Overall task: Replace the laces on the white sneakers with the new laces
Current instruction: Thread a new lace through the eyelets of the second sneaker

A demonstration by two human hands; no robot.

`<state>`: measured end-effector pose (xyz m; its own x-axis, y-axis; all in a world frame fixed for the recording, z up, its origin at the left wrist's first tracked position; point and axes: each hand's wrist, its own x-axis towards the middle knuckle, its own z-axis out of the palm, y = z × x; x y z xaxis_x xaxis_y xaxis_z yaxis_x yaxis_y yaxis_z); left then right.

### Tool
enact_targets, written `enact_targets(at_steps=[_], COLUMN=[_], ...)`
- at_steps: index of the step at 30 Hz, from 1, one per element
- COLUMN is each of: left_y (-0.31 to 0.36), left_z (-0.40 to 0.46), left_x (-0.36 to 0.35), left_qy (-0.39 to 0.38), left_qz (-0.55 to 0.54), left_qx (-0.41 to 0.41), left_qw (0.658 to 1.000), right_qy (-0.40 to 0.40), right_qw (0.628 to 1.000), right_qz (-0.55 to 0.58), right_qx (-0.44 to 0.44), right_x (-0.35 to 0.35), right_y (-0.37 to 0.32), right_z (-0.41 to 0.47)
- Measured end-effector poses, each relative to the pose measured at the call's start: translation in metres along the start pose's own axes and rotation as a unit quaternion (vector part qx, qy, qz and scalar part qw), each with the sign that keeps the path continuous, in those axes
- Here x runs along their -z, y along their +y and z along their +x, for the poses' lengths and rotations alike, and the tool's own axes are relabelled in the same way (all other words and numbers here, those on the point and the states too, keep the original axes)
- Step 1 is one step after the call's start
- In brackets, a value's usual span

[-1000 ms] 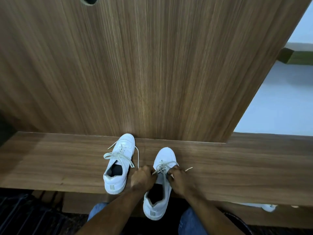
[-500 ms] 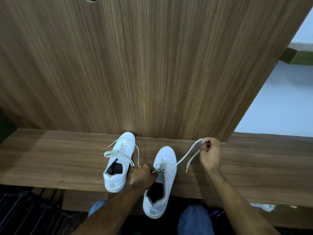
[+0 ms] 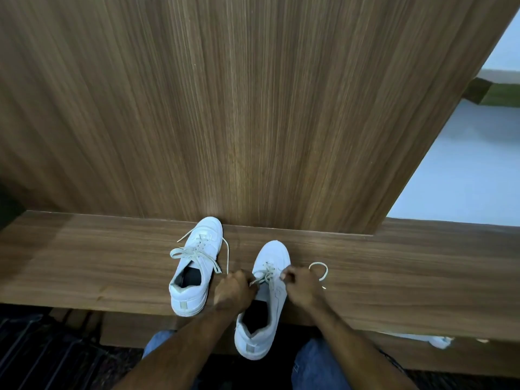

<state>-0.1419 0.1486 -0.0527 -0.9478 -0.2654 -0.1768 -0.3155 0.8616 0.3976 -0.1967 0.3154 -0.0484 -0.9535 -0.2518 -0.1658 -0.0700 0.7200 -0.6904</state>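
Left hand (image 3: 235,291) and right hand (image 3: 302,284) both pinch the soft, limp lace (image 3: 267,273); grip it near the eyelets.

Warm, even indoor light, no harsh glare

Soft light falls from above onto the wooden panel (image 3: 253,108), leaving a pale sheen down its middle, and the wooden ledge (image 3: 84,263) shows a faint bright patch at its left. The white sneakers (image 3: 197,266) look bright but not blown out and cast only weak shadows. Under the ledge it goes dark, nearly black at the lower left. The pale floor (image 3: 464,164) at right looks bluish and washed. Straight edges bow outward toward the corners from the wide lens; detail is slightly soft throughout.
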Motion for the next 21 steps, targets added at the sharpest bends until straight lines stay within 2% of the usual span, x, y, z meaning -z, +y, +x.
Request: enact_targets(at_steps=[3,5,7,9,10,12,14,16,21], left_y=[0.001,0.001,0.002,-0.003,-0.007,-0.016,-0.023,-0.025,-0.017], left_z=[-0.002,-0.002,-0.001,0.001,0.004,0.009,0.013,0.016,0.015], left_x=[0.001,0.002,0.005,0.006,0.005,0.005,0.004,0.005,0.007], left_qy=[0.000,-0.002,-0.016,-0.046,-0.064,-0.078,-0.088,-0.095,-0.089], left_qz=[-0.008,-0.004,-0.020,-0.087,-0.129,-0.169,-0.139,-0.088,0.031], left_qx=[-0.001,-0.002,0.004,0.013,0.020,0.019,-0.017,-0.046,-0.067], left_qw=[1.000,1.000,1.000,0.995,0.989,0.982,0.986,0.990,0.993], right_qy=[0.122,0.162,0.145,0.095,0.078,0.049,-0.008,-0.040,0.001], right_qw=[0.983,0.976,0.987,0.993,0.988,0.977,0.973,0.974,0.977], right_qz=[0.136,0.143,0.068,-0.068,-0.136,-0.200,-0.210,-0.200,-0.200], right_qx=[-0.021,-0.020,-0.026,-0.030,-0.011,0.049,0.094,0.097,0.069], right_x=[0.032,0.045,0.048,0.039,0.032,0.017,0.001,-0.011,-0.020], right_y=[-0.007,-0.002,0.008,0.018,0.023,0.028,0.025,0.018,0.007], right_z=[0.012,0.017,0.016,0.008,0.004,-0.003,-0.009,-0.014,-0.019])
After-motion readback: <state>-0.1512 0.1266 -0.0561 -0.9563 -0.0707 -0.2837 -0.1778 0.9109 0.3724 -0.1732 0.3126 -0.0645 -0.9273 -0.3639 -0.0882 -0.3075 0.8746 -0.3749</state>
